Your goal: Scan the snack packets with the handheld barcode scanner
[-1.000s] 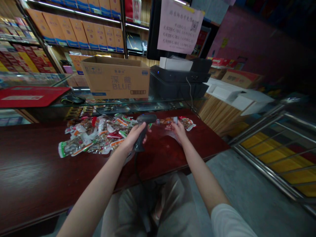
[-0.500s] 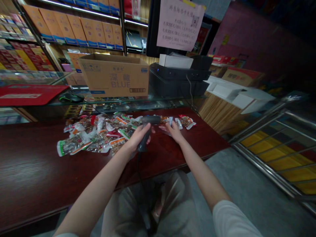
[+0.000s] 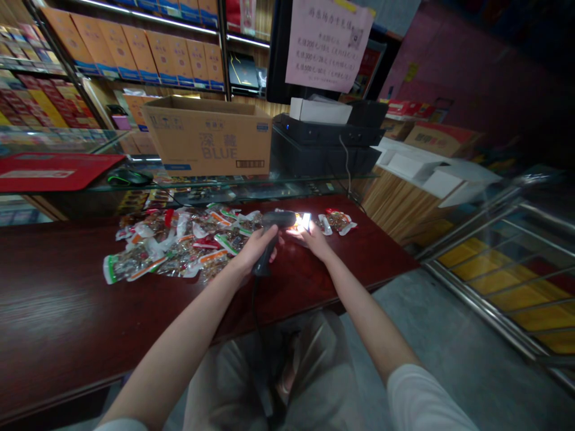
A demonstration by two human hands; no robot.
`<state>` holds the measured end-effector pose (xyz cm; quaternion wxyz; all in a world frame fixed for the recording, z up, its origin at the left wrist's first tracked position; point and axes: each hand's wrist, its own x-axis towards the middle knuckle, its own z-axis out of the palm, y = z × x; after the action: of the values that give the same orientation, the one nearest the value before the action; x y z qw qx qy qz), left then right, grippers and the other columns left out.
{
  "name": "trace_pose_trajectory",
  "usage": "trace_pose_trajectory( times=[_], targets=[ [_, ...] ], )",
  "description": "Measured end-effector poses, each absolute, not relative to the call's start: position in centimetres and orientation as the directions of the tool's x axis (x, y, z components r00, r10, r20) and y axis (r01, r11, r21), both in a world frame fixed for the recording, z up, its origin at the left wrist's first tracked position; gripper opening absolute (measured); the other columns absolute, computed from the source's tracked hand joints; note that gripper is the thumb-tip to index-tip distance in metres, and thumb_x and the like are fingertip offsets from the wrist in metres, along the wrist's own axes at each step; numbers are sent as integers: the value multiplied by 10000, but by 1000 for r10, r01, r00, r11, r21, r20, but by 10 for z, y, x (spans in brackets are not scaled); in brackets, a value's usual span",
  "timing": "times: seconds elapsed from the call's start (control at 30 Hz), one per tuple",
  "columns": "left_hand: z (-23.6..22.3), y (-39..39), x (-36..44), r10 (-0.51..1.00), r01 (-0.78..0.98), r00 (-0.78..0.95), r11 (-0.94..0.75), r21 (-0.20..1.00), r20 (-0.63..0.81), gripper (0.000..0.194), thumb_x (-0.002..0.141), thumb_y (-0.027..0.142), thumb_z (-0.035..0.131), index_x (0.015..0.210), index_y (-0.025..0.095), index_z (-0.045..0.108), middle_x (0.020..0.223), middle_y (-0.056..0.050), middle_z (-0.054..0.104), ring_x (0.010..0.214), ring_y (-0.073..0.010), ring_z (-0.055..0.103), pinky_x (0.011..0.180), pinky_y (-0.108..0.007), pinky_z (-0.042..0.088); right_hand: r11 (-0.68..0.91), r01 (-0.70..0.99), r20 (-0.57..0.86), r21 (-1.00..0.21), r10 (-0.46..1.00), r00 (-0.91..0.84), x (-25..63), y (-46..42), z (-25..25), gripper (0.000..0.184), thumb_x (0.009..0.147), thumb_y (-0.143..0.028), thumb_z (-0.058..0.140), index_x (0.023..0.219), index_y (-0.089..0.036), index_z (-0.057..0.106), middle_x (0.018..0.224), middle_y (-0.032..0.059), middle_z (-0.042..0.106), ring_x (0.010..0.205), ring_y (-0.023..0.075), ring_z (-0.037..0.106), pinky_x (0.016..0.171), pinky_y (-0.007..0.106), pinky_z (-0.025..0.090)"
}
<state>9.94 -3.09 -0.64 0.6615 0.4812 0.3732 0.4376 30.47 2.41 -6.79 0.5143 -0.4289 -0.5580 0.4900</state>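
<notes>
My left hand (image 3: pixel 257 246) is wrapped round the grip of a black barcode scanner (image 3: pixel 272 235), whose head points right. The scanner throws a bright light on a small snack packet (image 3: pixel 302 222) that my right hand (image 3: pixel 313 239) holds just in front of it, above the dark red counter (image 3: pixel 67 311). A heap of several snack packets (image 3: pixel 179 242) in clear, red, orange and green wrappers lies left of my left hand. One or two more packets (image 3: pixel 338 220) lie right of my right hand.
A cardboard box (image 3: pixel 209 137) marked BLUE and a computer mouse (image 3: pixel 129 176) sit on a glass shelf behind the counter. A black till unit (image 3: pixel 327 143) with a paper notice (image 3: pixel 330 42) stands at the back. Metal rails (image 3: pixel 494 263) run at right.
The scanner's light has come on and now lights the packet in my right hand. Both hands stayed nearly where they were, the right one drawing slightly closer to the scanner.
</notes>
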Motion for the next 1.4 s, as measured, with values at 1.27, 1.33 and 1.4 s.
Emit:
trace_pose_trajectory(
  times=[1.27, 1.33, 1.4],
  targets=[
    [12, -18, 37, 978, -219, 186, 133, 967, -92, 538, 803, 659, 688, 916, 135, 641, 486, 5, 556, 357, -104, 466, 348, -208, 339, -83, 724, 391, -685, 796, 462, 380, 77, -76, 285, 801, -216, 535, 1040, -69, 587, 1137, 272, 614, 1174, 377, 531, 1091, 548, 360],
    [15, -18, 35, 983, -231, 158, 132, 964, -97, 488, 826, 602, 697, 960, 137, 632, 505, 14, 563, 364, -109, 475, 351, -212, 355, -124, 733, 408, -669, 763, 501, 380, 73, -73, 446, 780, -209, 574, 1174, -4, 534, 1283, 333, 533, 1278, 417, 451, 1112, 579, 315],
    [17, -18, 33, 985, -236, 132, 137, 962, -108, 438, 851, 558, 692, 973, 143, 625, 511, 20, 563, 368, -114, 484, 353, -216, 371, -169, 782, 468, -600, 718, 515, 373, 65, -70, 644, 754, -224, 638, 1313, 27, 439, 1430, 365, 405, 1353, 446, 366, 1126, 598, 277]
  ],
)
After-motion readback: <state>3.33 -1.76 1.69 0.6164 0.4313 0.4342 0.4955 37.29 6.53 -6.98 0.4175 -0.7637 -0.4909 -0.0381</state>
